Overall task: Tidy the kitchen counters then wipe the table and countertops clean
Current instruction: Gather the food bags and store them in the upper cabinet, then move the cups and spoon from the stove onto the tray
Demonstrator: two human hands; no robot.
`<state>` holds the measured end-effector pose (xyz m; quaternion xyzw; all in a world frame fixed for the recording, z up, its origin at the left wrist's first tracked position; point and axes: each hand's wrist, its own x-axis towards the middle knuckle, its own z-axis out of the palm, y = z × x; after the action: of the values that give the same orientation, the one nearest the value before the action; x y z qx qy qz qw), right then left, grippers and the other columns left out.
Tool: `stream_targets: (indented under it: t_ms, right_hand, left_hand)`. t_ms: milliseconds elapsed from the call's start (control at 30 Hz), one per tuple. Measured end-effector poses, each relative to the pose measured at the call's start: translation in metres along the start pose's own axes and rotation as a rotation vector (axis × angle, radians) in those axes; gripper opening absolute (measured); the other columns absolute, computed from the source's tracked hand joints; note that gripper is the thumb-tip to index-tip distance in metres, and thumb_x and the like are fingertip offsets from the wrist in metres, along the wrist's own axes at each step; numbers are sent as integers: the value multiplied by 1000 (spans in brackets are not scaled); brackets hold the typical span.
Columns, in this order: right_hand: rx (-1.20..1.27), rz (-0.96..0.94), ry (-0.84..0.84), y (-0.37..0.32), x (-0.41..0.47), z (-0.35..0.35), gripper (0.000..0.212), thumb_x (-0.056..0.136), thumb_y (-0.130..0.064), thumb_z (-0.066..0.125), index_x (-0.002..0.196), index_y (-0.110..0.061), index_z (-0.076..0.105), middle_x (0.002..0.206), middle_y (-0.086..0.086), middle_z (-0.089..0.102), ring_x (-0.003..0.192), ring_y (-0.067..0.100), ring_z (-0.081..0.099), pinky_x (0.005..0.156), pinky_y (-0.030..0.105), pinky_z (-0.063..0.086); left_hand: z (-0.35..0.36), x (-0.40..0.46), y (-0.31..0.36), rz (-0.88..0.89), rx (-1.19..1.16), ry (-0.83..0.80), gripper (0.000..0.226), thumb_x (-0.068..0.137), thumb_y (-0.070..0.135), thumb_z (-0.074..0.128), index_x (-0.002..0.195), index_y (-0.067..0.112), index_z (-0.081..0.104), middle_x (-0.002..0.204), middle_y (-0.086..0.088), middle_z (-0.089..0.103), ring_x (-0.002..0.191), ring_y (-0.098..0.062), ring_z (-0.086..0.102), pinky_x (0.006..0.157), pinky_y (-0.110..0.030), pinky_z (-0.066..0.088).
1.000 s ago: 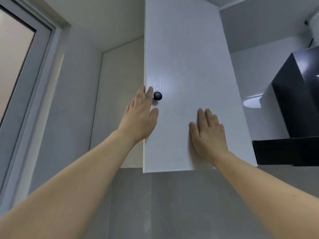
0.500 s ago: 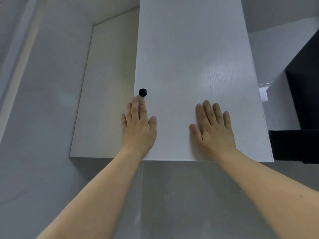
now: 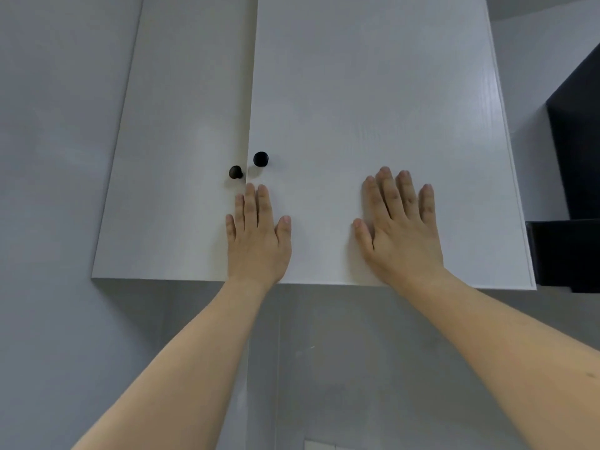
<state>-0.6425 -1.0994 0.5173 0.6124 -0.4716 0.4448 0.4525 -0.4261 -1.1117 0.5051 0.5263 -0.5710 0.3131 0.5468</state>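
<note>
High on a pale grey wall, a person's two bare hands lie flat against the right door (image 3: 373, 108) of a white, faintly wood-grained wall cabinet. Left hand (image 3: 258, 237), fingers straight and close together, presses near the seam between the doors, just below a round black knob (image 3: 260, 158). Right hand (image 3: 401, 227), fingers straight and slightly spread, rests palm-down further right. Left door (image 3: 178, 141) carries a matching knob (image 3: 235, 172) beside the seam. At the right edge stands a glossy black, angular range hood (image 3: 574, 177).
</note>
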Motion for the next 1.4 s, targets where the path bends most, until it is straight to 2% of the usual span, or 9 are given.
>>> stream_targets:
  t_ms: [167, 333, 467, 567, 767, 933, 1100, 1233, 1400]
  right_hand:
    - [-61, -6, 1, 2, 1, 12, 69, 95, -45, 16, 155, -13, 7, 162, 7, 0, 149, 28, -7, 118, 50, -10]
    - [-103, -9, 0, 1, 0, 16, 69, 94, -44, 15, 154, -11, 7, 162, 9, 1, 149, 29, -5, 118, 52, -8]
    - [-98, -19, -9, 1, 0, 15, 69, 95, -43, 15, 154, -10, 6, 162, 10, 1, 149, 29, -5, 118, 52, -7]
    - [-45, -36, -17, 1, -10, 18, 70, 94, -42, 22, 153, -6, 14, 161, 12, 6, 149, 30, 1, 119, 50, -5]
    - [105, -126, -106, 1, -90, 16, 70, 92, -41, 29, 150, -3, 26, 160, 12, 18, 148, 29, 12, 119, 47, 4]
    - [132, -199, -270, 0, -184, 14, 67, 90, -37, 33, 149, -5, 31, 160, 10, 18, 148, 26, 13, 119, 47, 11]
    - [166, -119, -480, 8, -265, 14, 68, 88, -37, 31, 147, -3, 33, 158, 12, 24, 147, 28, 18, 118, 44, 9]
    - [172, -20, -653, 20, -323, 7, 68, 91, -37, 24, 149, -3, 27, 159, 12, 19, 148, 27, 11, 121, 43, 6]
    - [183, 100, -875, 31, -386, -7, 62, 100, -31, 33, 153, -8, 11, 162, 8, 4, 149, 23, -3, 121, 38, -4]
  left_hand:
    - [26, -6, -3, -35, -24, -8, 64, 103, 42, 18, 157, 16, -4, 164, -1, -11, 151, -19, -11, 122, -44, -4]
    - [43, -9, -5, -50, -37, 29, 68, 97, 48, 9, 157, 18, -4, 165, 1, -9, 150, -18, -13, 121, -42, -8]
    - [42, -10, -3, -53, -42, 26, 62, 104, 41, 18, 157, 15, -1, 165, -2, -7, 151, -20, -11, 121, -43, -7]
    - [40, -21, 1, -63, -57, -2, 63, 104, 40, 21, 157, 13, -1, 165, -4, -7, 151, -21, -11, 121, -43, -6]
    - [44, -98, -9, 108, 17, -78, 71, 98, 47, 19, 157, 9, 8, 165, -7, 3, 152, -24, -2, 123, -43, -2]
    - [52, -180, -16, 168, 50, -196, 69, 99, 46, 27, 156, 10, 15, 164, -5, 9, 152, -22, 1, 123, -44, 3]
    - [58, -260, -17, 203, 37, -369, 69, 99, 47, 26, 156, 9, 17, 164, -5, 13, 152, -22, 3, 122, -41, 1]
    - [62, -327, -6, 199, -31, -531, 70, 99, 47, 24, 156, 9, 14, 164, -3, 9, 152, -20, -2, 122, -36, -4]
    - [69, -398, 18, 146, -120, -737, 72, 96, 50, 16, 157, 12, 9, 165, -3, 6, 151, -18, -3, 121, -33, -7]
